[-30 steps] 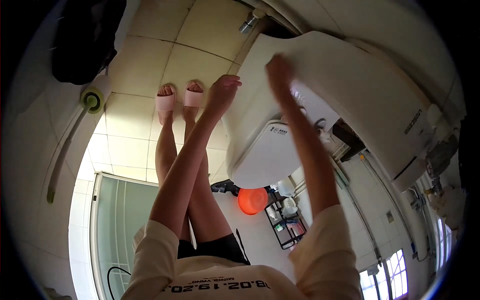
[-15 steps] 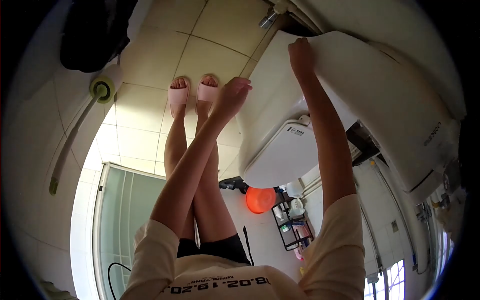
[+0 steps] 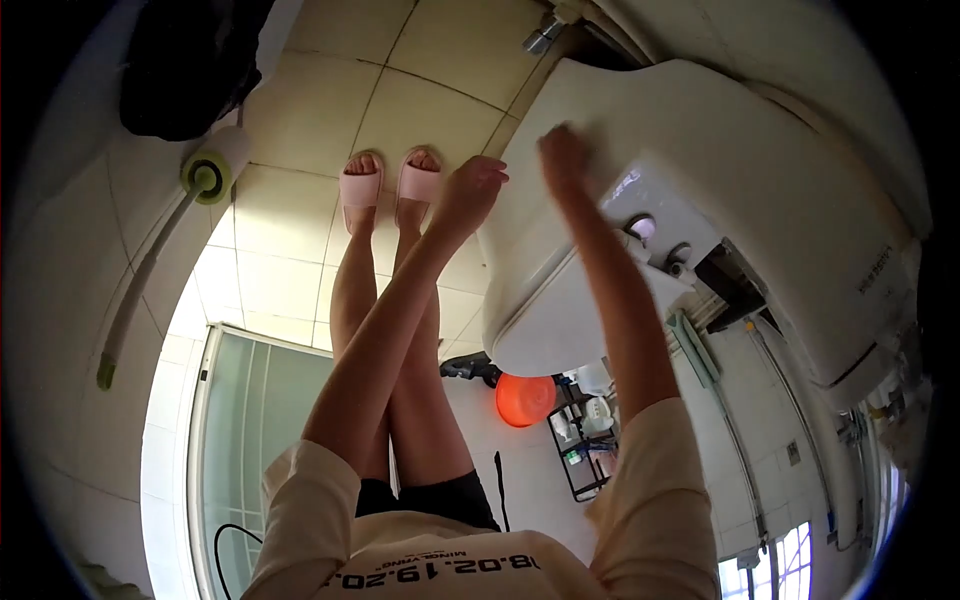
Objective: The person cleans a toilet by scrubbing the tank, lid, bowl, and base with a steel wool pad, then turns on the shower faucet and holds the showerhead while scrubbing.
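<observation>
The right hand (image 3: pixel 565 160) is now shifted down-left, over the white toilet (image 3: pixel 740 180), upper right; whether its fingers or those of the left hand (image 3: pixel 473 192) are closed cannot be told. Slow, even movement is advised.

Bare left hand (image 3: pixel 472 195) at 12 o'clock, bare right hand (image 3: pixel 565 158) at 1

The bare left arm (image 3: pixel 380 330) reaches nearly straight toward 1 o'clock from its cream fabric short sleeve (image 3: pixel 312 500); the left fingers (image 3: pixel 490 175) bend loosely, tips pointing between 1 and 2. The bare right arm (image 3: pixel 625 310) leans toward 11 from a matching sleeve (image 3: pixel 655 490). The right hand looks curled but blurred, its detail unclear. The hands are apart.
</observation>
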The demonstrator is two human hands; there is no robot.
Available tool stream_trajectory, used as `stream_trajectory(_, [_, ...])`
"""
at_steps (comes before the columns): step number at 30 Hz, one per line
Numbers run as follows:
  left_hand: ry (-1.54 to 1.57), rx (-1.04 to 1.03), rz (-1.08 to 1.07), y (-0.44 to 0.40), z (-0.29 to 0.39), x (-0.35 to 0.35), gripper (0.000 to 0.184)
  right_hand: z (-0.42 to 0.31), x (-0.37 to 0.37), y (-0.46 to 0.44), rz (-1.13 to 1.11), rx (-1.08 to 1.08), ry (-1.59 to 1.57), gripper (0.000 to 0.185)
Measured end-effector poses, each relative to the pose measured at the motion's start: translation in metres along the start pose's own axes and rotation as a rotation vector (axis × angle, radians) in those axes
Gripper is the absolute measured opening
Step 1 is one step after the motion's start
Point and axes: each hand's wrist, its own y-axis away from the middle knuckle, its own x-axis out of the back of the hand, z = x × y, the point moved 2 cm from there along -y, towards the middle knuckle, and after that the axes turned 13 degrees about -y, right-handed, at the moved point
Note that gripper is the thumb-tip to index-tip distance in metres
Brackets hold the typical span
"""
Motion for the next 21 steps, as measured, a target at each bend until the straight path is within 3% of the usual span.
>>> stream_trajectory(1, [-0.004, 0.017, 0.006, 0.002, 0.008, 0.003, 0.021, 0.020, 0.007, -0.017, 0.178, 0.025, -0.020, 0.007])
stream_trajectory(2, [-0.009, 0.034, 0.013, 0.003, 0.009, 0.006, 0.021, 0.034, 0.014, -0.039, 0.046, -0.018, 0.007, 0.006])
stream_trajectory(4, [0.012, 0.043, 0.016, 0.002, -0.001, 0.005, 0.021, 0.030, 0.011, -0.033, 0.070, 0.045, 0.013, 0.007])
stream_trajectory(6, [0.045, 0.032, 0.017, -0.001, -0.006, 0.001, 0.021, -0.010, -0.013, 0.021, 0.121, 0.026, -0.195, 0.005])
stream_trajectory(7, [0.043, 0.048, 0.039, -0.003, -0.010, 0.000, 0.020, -0.035, -0.062, 0.043, -0.005, 0.041, -0.192, 0.005])
stream_trajectory(8, [0.039, 0.065, 0.067, -0.005, -0.010, 0.001, 0.020, -0.064, -0.061, 0.082, 0.088, 0.205, -0.247, 0.006])
stream_trajectory(10, [0.036, 0.061, 0.070, 0.000, -0.001, 0.002, 0.019, -0.122, -0.058, 0.128, -0.217, 0.035, -0.568, 0.006])
stream_trajectory(13, [0.060, 0.018, 0.072, 0.007, 0.000, 0.002, 0.018, -0.133, -0.060, 0.138, -0.156, 0.014, -0.645, 0.005])
stream_trajectory(14, [0.097, -0.036, 0.077, 0.005, 0.002, 0.001, 0.018, -0.118, -0.065, 0.124, -0.174, 0.168, -0.523, 0.004])
stream_trajectory(15, [0.101, -0.068, 0.107, 0.000, -0.009, -0.003, 0.018, -0.100, -0.087, 0.108, -0.031, 0.226, -0.088, 0.004])
stream_trajectory(16, [0.049, -0.044, 0.094, -0.005, -0.013, -0.004, 0.018, -0.064, -0.014, 0.089, 0.066, 0.181, -0.248, 0.004])
stream_trajectory(17, [0.059, -0.012, 0.047, -0.005, -0.008, -0.003, 0.019, -0.038, -0.011, 0.065, 0.201, 0.102, -0.149, 0.005])
stream_trajectory(18, [0.066, 0.022, 0.001, -0.004, 0.000, -0.003, 0.020, -0.006, 0.048, 0.048, 0.127, 0.100, -0.042, 0.007])
stream_trajectory(19, [0.073, 0.015, -0.005, -0.003, 0.008, -0.004, 0.020, 0.021, 0.030, 0.013, 0.046, -0.027, 0.140, 0.008])
stream_trajectory(21, [0.077, 0.034, 0.000, 0.000, 0.019, -0.008, 0.021, 0.075, 0.098, -0.006, 0.087, -0.104, 0.093, 0.007])
